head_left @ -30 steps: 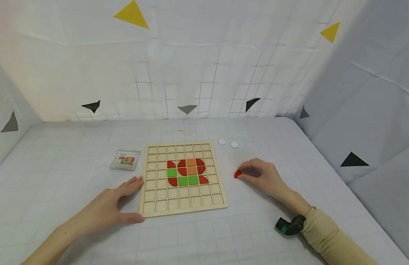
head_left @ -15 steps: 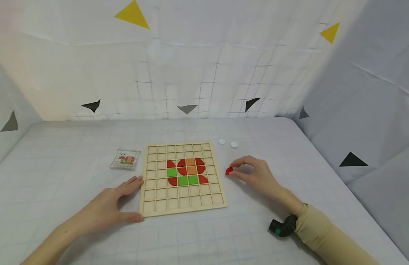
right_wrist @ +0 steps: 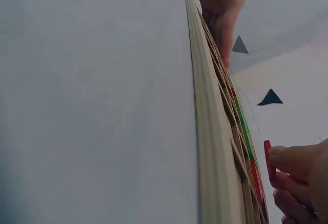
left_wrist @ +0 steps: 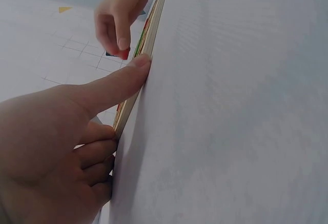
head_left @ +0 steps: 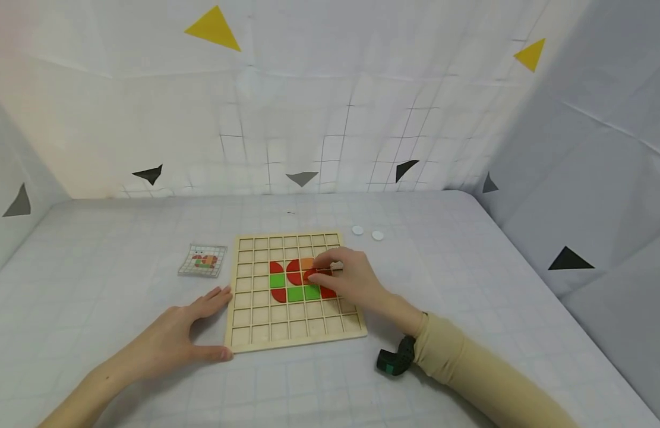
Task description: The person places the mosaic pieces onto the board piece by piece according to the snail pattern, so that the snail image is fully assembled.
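Note:
My right hand (head_left: 353, 278) pinches a red quarter-circle tile (right_wrist: 269, 161) between thumb and fingers. It holds the tile just above the middle of the wooden grid board (head_left: 297, 343), apart from it in the right wrist view. My left hand (head_left: 171, 336) rests against the board's left side, thumb at the near left corner and fingertips farther up the edge. Set in the grid are red quarter-circle tiles (head_left: 278, 295), green square tiles (head_left: 295, 293) and an orange square tile (head_left: 306, 263). The right hand hides part of this pattern in the head view.
A small card (head_left: 203, 260) with a coloured picture on a grid lies left of the board. Two white discs (head_left: 378, 235) lie beyond its far right corner. A black device (head_left: 396, 358) is on the right wrist. Pale cloth walls (head_left: 287, 107) enclose the table.
My right hand has carried the red quarter-circle tile leftward, from the table right of the board to above its middle. The left hand has stayed at the board's edge.

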### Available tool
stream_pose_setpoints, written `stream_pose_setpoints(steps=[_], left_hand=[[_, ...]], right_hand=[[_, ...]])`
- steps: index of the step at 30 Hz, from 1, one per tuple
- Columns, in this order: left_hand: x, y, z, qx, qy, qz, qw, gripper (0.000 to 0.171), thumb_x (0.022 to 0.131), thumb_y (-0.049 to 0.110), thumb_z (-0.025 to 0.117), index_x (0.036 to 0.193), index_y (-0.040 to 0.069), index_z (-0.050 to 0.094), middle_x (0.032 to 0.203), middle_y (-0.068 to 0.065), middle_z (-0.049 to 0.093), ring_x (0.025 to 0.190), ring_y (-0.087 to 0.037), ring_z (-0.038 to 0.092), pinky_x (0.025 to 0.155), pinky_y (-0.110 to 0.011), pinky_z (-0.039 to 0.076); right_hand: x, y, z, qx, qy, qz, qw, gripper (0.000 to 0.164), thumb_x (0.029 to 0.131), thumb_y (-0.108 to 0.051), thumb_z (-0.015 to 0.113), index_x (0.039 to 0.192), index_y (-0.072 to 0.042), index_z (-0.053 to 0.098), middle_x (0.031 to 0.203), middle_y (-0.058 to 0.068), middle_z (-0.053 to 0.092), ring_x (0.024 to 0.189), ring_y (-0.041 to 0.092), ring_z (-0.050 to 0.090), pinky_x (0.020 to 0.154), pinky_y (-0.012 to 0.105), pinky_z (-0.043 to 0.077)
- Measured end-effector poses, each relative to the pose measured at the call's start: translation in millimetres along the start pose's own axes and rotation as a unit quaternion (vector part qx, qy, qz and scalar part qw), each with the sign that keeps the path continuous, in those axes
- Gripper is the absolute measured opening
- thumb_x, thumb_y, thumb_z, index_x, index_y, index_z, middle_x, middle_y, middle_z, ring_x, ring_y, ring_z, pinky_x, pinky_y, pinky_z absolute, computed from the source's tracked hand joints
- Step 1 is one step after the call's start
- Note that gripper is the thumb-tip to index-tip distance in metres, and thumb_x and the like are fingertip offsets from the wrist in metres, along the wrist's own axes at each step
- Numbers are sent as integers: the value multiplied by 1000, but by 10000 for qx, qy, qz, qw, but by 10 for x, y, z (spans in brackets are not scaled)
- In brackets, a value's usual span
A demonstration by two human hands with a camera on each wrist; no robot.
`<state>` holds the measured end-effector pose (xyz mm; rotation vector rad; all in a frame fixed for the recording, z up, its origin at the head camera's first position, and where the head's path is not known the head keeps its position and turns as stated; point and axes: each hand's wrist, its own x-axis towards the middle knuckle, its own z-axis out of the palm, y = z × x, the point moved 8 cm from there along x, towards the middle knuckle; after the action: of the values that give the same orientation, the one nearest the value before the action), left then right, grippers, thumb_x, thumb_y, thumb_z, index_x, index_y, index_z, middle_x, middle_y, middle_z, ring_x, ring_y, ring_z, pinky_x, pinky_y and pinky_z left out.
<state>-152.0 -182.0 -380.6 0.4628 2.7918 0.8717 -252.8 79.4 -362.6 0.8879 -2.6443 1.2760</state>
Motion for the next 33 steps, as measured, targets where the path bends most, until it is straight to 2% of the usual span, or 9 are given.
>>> stream_pose_setpoints(steps=[5, 13, 20, 33], left_hand=[[-7, -5, 0, -20, 48, -6, 10000, 102, 68, 70, 77, 152, 21, 45, 158, -8, 40, 145, -39, 36, 110, -64, 35], [-2, 5, 4, -15, 56, 102, 9999, 101, 69, 71, 76, 152, 21, 45, 158, -8, 41, 144, -38, 38, 109, -63, 37], [5, 1, 10, 14, 32, 88, 10000, 102, 69, 71, 76, 152, 20, 45, 158, -8, 41, 144, -38, 37, 109, -63, 37], [-7, -4, 3, 27, 79, 120, 9999, 103, 68, 73, 74, 151, 20, 46, 158, -7, 41, 144, -39, 38, 109, -63, 36]], right_hand=[[175, -159, 235, -158, -156, -69, 9997, 19, 84, -21, 82, 99, -12, 74, 93, -4, 75, 87, 6, 69, 77, 23, 56], [364, -381, 498, -779, -150, -338, 9963, 20, 87, -25, 80, 100, -11, 76, 90, -3, 74, 80, 11, 60, 70, 20, 46], [446, -441, 576, -850, 90, -680, 9940, 25, 86, -22, 81, 104, -6, 75, 95, 2, 76, 84, 15, 64, 72, 19, 48], [442, -448, 628, -684, 148, -726, 9949, 18, 88, -16, 78, 104, -9, 75, 94, 1, 74, 80, 13, 59, 69, 17, 46]])
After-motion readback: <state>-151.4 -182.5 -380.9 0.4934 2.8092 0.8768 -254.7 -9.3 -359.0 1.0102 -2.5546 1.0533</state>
